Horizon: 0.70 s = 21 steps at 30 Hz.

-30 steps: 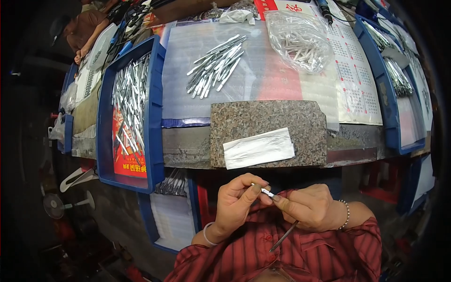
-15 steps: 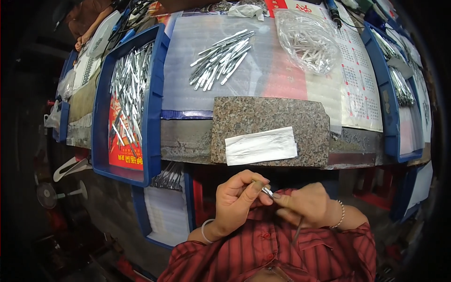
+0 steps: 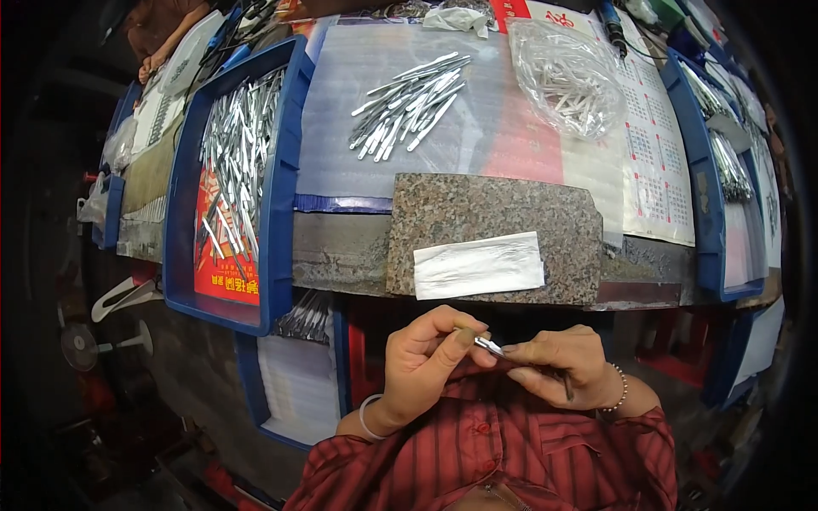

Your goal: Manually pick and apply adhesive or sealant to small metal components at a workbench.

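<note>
Both hands are up close to the chest, below the front edge of the counter point(image 3: 341, 247). The left hand point(image 3: 423, 358) pinches a small slim silver metal piece point(image 3: 488, 345) between thumb and forefinger, and the right hand point(image 3: 558, 366) meets it tip to tip, its fingers closed on the other end of that piece. A thin dark rod-like tool point(image 3: 566, 385) pokes down out of the right hand; what it is exactly, I can't tell. So that one piece is in the air between the two hands, touching neither counter nor tray.

How far along? Judging by what lies about, there's plenty on both sides of the ledger. A loose fan of slim silver metal pieces point(image 3: 409, 106) lies on the pale foam sheet point(image 3: 341, 145) at the middle of the counter, a clear plastic bag of similar pieces point(image 3: 569, 81) sits to its right, and the blue plastic tray point(image 3: 277, 196) on the left holds a large heap more. Which pile is finished and which is waiting the pictures don't say. Just ahead of the hands, a speckled grey granite slab point(image 3: 477, 221) carries a white crinkled strip point(image 3: 479, 265), with nothing resting on it. My read: mid-batch, one piece in hand, many to go.
</note>
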{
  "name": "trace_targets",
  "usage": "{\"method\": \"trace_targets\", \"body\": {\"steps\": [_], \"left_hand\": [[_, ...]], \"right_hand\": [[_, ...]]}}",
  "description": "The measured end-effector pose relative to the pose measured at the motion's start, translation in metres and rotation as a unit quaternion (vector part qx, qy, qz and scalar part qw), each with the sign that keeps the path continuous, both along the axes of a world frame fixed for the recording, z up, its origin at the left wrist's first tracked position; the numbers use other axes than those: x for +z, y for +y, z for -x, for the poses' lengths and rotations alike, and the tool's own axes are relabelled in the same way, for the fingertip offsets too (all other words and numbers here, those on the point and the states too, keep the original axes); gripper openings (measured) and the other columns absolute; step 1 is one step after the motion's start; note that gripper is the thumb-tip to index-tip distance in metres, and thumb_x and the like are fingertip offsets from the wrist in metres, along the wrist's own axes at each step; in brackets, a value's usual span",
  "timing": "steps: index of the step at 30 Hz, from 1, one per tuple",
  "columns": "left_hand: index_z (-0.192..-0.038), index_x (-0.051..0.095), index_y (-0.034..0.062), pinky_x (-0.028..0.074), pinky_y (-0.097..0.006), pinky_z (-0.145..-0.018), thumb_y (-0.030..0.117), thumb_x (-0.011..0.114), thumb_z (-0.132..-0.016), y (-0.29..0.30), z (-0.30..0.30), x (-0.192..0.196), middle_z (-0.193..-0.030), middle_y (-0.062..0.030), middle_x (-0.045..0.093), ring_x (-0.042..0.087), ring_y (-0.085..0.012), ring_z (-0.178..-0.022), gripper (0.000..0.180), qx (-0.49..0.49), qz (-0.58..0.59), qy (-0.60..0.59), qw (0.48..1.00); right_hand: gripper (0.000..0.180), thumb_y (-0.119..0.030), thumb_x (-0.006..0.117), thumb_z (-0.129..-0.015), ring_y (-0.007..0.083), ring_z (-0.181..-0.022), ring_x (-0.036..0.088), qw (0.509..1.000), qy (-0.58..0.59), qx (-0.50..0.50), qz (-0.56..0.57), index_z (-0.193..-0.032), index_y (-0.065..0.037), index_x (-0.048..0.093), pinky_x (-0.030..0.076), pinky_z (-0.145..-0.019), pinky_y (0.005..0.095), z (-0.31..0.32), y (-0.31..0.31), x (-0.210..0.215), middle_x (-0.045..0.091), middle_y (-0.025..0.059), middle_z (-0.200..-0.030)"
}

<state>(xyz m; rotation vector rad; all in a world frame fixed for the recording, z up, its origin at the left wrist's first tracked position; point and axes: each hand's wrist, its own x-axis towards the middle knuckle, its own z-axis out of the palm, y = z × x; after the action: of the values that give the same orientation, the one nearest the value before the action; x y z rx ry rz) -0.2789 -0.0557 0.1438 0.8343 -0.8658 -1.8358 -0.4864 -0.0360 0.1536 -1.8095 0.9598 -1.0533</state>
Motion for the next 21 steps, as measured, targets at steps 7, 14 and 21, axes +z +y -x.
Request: {"method": "trace_targets", "body": {"steps": [7,14,21], "left_hand": [[-0.105,0.064,-0.0017,0.052,-0.023,-0.069,0.001,0.06,-0.093,-0.011,-0.009,0.004,-0.088,-0.0069,0.066,0.065,-0.012,-0.079,0.013,-0.124,0.088,-0.143,0.978],[-0.098,0.067,-0.0012,0.05,-0.029,-0.063,-0.003,0.07,-0.079,-0.02,-0.013,0.006,-0.084,-0.0114,0.066,0.065,-0.0216,-0.071,0.02,-0.096,0.349,-0.295,0.884],[-0.091,0.067,0.0032,0.046,-0.034,-0.069,-0.003,0.075,-0.074,-0.048,-0.012,-0.006,-0.08,-0.0087,0.067,0.064,-0.0243,-0.071,0.02,0.067,0.446,-0.395,0.8]], "right_hand": [[0.025,0.002,0.071,-0.074,0.0188,-0.052,0.061,1.0,0.015,0.007,0.023,-0.099,0.001,0.068,0.046,-0.044,0.0283,0.005,0.003,-0.005,0.061,0.0075,-0.065],[0.022,0.0,0.073,-0.073,0.0209,-0.055,0.063,0.994,0.067,0.024,0.081,-0.095,0.0,0.066,0.048,-0.045,0.0292,0.006,-0.015,0.002,0.062,0.008,-0.07],[0.042,-0.036,0.05,-0.098,0.0279,-0.068,0.065,0.989,0.069,-0.127,0.026,-0.098,0.003,0.064,0.051,-0.06,0.0334,0.021,-0.032,0.025,0.067,0.0175,-0.089]]}}
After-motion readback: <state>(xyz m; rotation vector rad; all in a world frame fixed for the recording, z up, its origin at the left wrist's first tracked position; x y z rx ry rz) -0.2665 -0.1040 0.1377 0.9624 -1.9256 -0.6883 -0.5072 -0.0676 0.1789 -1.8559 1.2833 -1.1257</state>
